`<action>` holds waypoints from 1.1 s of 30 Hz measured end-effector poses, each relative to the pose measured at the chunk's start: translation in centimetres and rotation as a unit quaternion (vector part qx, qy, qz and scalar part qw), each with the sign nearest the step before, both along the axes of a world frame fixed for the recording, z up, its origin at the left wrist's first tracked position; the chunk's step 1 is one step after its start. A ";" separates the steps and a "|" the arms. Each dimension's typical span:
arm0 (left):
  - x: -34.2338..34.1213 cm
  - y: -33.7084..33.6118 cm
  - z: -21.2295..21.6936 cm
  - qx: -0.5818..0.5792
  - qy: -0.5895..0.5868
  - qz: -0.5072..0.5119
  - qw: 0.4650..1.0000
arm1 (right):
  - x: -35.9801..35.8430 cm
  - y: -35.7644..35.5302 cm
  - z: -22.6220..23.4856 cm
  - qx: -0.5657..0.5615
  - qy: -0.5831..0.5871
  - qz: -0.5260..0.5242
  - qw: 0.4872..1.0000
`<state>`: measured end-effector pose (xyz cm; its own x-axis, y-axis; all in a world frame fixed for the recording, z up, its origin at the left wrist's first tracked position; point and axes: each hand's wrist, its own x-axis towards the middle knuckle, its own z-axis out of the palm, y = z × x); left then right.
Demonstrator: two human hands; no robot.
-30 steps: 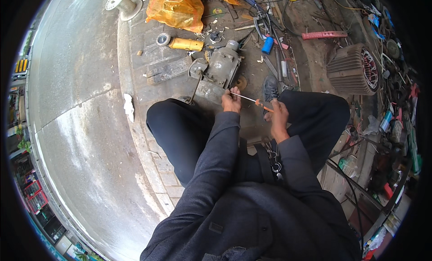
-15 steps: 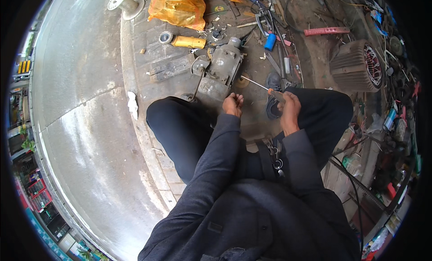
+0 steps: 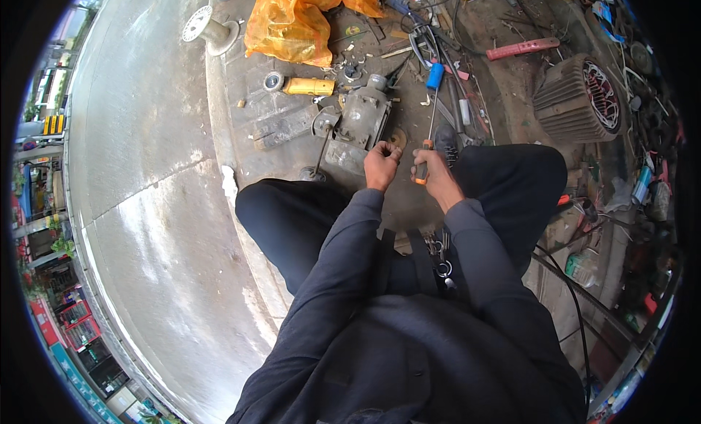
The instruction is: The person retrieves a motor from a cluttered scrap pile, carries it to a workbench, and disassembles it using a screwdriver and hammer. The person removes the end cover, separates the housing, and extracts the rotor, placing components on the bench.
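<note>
In my right hand (image 3: pixel 439 177) is a screwdriver (image 3: pixel 428 144) with an orange and dark handle; its thin metal shaft points away from me. My left hand (image 3: pixel 381 167) is closed a short way to the left, thumb and fingers pinched together; anything between them is too small or hidden to make out. Just beyond that hand a grey metal motor-like machine (image 3: pixel 359 121) lies on the ground between my knees. A round brownish disc (image 3: pixel 397 137) shows at its right side, close to my left fingertips.
A yellow angle grinder (image 3: pixel 307 86) and a wooden board (image 3: pixel 286 128) lie left of the machine. Farther off are an orange sack (image 3: pixel 292 22) and a white spool (image 3: pixel 212 31). To the right stand a ribbed motor housing (image 3: pixel 575 101) and scattered scrap. A blue cylinder (image 3: pixel 436 75) lies ahead.
My right hand has moved left, closer to my left hand. The screwdriver has swung from pointing up-left to pointing nearly straight away from me. My view has shifted slightly.
</note>
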<state>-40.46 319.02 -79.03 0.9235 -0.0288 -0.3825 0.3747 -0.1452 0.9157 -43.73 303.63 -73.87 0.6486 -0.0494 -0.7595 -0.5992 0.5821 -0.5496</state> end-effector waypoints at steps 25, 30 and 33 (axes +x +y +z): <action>5.3 8.9 15.8 0.347 -0.187 -0.531 0.751 | 7.8 0.7 -10.8 -0.166 0.010 0.045 0.985; 6.6 10.1 18.2 0.485 -0.155 -0.532 0.676 | 12.2 -2.4 -20.4 -0.281 0.140 0.036 0.949; 6.9 9.2 18.1 0.395 -0.197 -0.525 0.727 | 14.2 -4.0 -24.5 -0.439 0.184 0.110 0.873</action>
<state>-33.58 328.19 -60.97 0.5940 -0.7124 -0.3738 -0.5921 -0.7016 0.3964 -29.55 299.62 -98.35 0.4365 -0.6220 -0.6501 -0.8730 -0.1181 -0.4731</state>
